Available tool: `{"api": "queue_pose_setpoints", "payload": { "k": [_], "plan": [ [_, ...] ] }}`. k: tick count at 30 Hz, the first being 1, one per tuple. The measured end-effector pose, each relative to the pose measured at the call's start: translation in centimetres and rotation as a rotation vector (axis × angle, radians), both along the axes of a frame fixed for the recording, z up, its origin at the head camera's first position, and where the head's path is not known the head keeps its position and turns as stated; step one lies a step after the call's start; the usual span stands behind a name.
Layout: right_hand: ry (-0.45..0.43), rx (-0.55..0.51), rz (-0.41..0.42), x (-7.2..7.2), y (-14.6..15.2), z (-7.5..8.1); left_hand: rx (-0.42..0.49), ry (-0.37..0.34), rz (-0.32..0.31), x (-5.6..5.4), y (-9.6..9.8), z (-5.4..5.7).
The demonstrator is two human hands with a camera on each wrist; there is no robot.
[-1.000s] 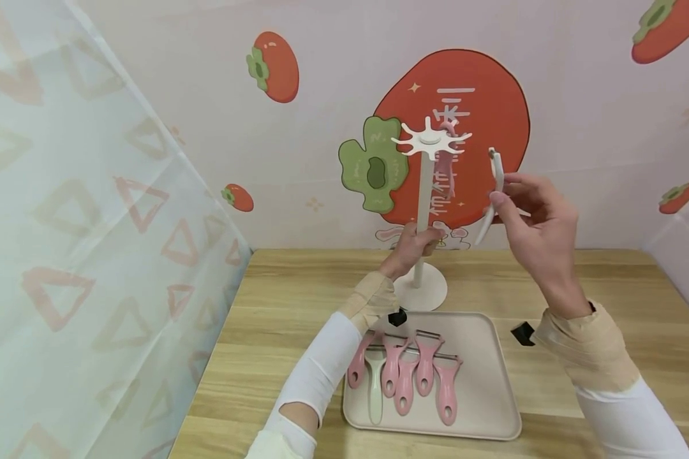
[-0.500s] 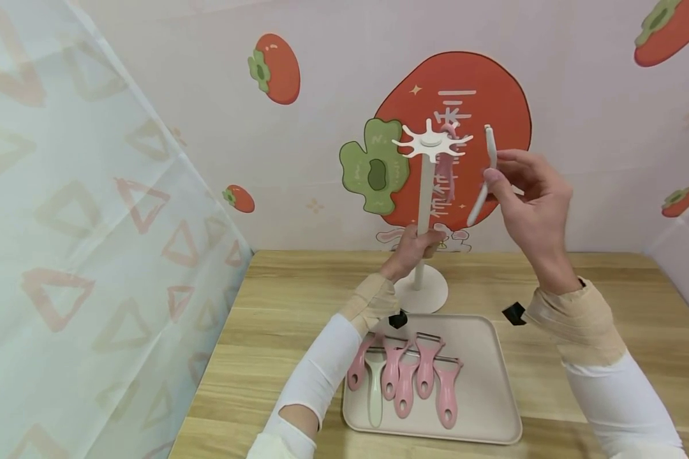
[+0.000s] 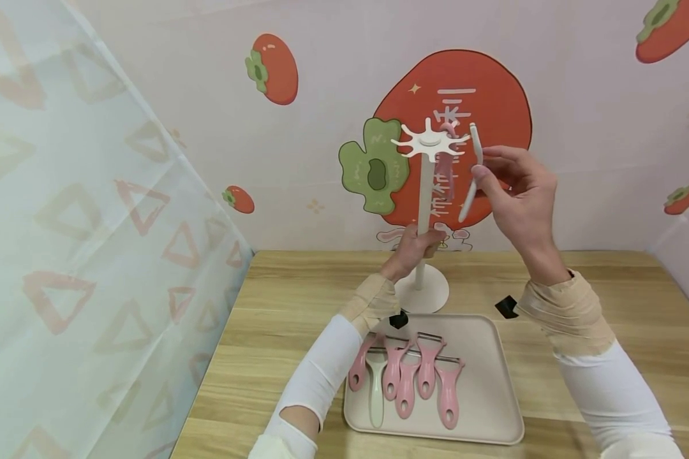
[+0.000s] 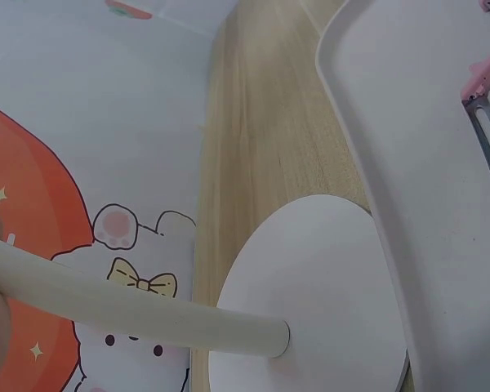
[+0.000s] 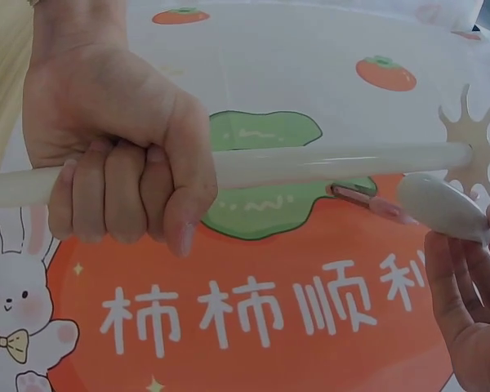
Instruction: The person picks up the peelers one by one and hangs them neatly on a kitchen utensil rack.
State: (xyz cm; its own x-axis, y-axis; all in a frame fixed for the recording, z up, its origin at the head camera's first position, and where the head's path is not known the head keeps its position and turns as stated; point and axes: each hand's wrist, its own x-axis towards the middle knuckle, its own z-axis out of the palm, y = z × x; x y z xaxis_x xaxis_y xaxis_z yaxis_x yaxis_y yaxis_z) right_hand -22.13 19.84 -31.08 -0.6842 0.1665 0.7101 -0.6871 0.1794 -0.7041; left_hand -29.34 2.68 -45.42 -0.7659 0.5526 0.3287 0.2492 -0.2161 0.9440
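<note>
My left hand grips the pole of a white stand, its fingers curled round the pole in the right wrist view. At the top is a ring of hooked arms. From one of them hangs a pink peeler. Held upright between thumb and fingers of my right hand is a pale white peeler, seen edge-on. Its upper end is close to the right-hand arms of the stand; whether they touch I cannot tell. In the right wrist view its rounded handle shows.
A beige tray lies in front of the stand's round base. It bears several pink peelers and one pale green peeler. A patterned backdrop rises behind the wooden table.
My right hand has moved left and up with the pale white peeler, from well right of the stand to close beside its arms. The left hand has stayed on the pole.
</note>
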Motion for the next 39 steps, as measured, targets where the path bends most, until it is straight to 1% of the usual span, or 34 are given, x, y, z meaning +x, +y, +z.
{"api": "queue_pose_setpoints", "payload": {
  "k": [6,10,14,23,35,39],
  "plan": [
    [0.027,0.046,-0.005,-0.25,0.0,-0.18,0.002,-0.011,-0.008,0.02,-0.04,0.01],
    [0.023,0.033,0.006,-0.42,-0.09,-0.3,0.002,-0.014,-0.005,-0.02,-0.04,-0.04],
    [0.026,0.047,0.014,-0.41,-0.11,-0.36,0.004,-0.016,-0.007,-0.05,-0.05,-0.15],
    [0.0,0.055,-0.003,-0.27,-0.49,-0.19,0.008,-0.021,-0.017,0.01,-0.09,-0.04],
    [0.023,0.086,0.036,-0.76,-0.26,-0.73,0.019,-0.044,-0.007,0.14,-0.04,0.03],
    [0.007,0.048,0.055,-0.88,-0.41,-0.87,0.023,-0.038,-0.005,0.13,-0.06,0.11]
  ]
}}
